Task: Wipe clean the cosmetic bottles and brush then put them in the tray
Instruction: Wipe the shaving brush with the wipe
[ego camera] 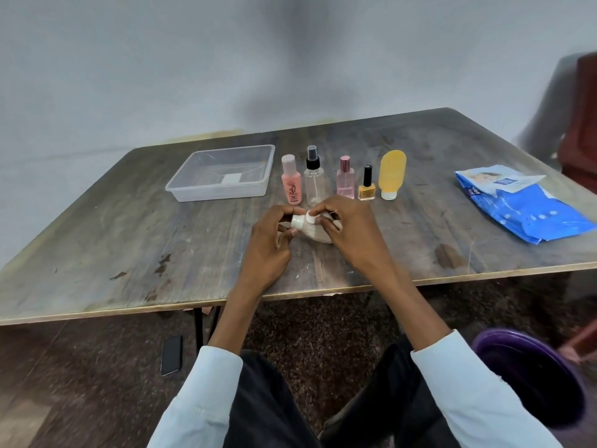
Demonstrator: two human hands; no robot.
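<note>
Worn grey wood forms the table (129, 253), set against a pale wall. Seen from the head camera, the left hand (268, 247) grips the cap end of a small white bottle (298, 221) lying above the tabletop, while the right hand (349, 231) pinches a white wipe (318, 236) around its body. Behind stand a pink bottle (291, 185), clear spray bottle (314, 181), pink perfume (345, 181), yellow nail polish (367, 187) and yellow tube (391, 174), beside the clear tray (219, 189). A blue wipes pack (523, 205) lies far right.

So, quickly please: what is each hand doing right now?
Left hand: holds the white bottle near its cap.
Right hand: pinches a white wipe against the bottle.
</note>
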